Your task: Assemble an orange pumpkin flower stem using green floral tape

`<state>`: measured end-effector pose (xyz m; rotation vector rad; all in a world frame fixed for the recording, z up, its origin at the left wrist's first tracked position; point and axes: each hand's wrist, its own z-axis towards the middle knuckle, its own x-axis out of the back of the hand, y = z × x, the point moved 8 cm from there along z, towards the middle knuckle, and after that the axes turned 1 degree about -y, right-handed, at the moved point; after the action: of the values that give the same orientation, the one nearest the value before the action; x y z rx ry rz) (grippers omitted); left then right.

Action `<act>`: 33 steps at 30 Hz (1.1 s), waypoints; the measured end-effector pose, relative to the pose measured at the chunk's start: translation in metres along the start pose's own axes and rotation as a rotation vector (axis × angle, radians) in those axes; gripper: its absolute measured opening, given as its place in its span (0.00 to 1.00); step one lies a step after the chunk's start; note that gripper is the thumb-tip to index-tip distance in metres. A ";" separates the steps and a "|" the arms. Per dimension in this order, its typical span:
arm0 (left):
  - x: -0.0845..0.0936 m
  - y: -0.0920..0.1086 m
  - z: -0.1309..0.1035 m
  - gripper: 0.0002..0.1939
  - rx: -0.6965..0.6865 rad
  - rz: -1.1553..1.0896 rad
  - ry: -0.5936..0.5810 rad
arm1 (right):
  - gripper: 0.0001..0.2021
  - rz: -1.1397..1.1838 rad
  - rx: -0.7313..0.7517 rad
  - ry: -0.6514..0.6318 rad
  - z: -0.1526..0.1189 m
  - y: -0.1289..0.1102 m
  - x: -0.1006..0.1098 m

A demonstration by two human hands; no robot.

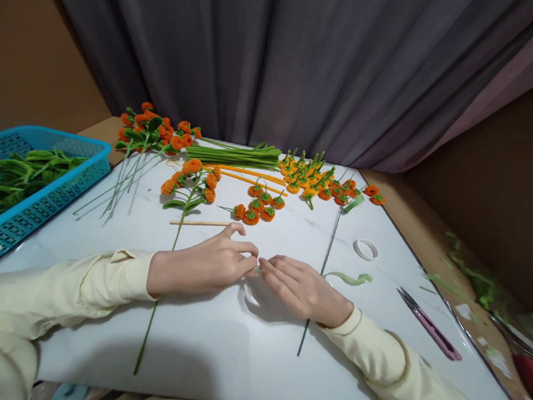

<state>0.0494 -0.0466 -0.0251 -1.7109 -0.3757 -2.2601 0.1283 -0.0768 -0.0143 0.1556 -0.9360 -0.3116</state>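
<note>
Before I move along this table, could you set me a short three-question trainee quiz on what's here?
1. True or false: the blue basket holds orange flowers.
2. Which lies closest to the left hand? A, white ring; B, tan stick; C, blue basket.
3. Fill in: right of the right hand lie snips with ___ handles.

Key: 1. False, it holds green leaves. 2. B. 3. Pink.

Basket point(59, 196) left, snips point(431, 328) right, pumpkins point(256, 204) between, stems point(235, 155) behind them
</note>
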 end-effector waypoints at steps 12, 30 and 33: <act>0.001 -0.007 0.002 0.13 0.082 -0.139 -0.120 | 0.07 -0.065 0.060 -0.060 -0.003 -0.008 -0.007; 0.000 -0.005 0.001 0.11 0.100 -0.258 -0.161 | 0.05 -0.135 0.143 -0.076 -0.002 -0.012 -0.006; -0.001 -0.006 0.000 0.09 0.130 -0.219 -0.134 | 0.05 -0.153 0.139 -0.084 -0.003 -0.011 -0.007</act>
<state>0.0478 -0.0408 -0.0257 -1.8367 -0.7574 -2.2140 0.1245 -0.0853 -0.0238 0.3449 -1.0320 -0.3965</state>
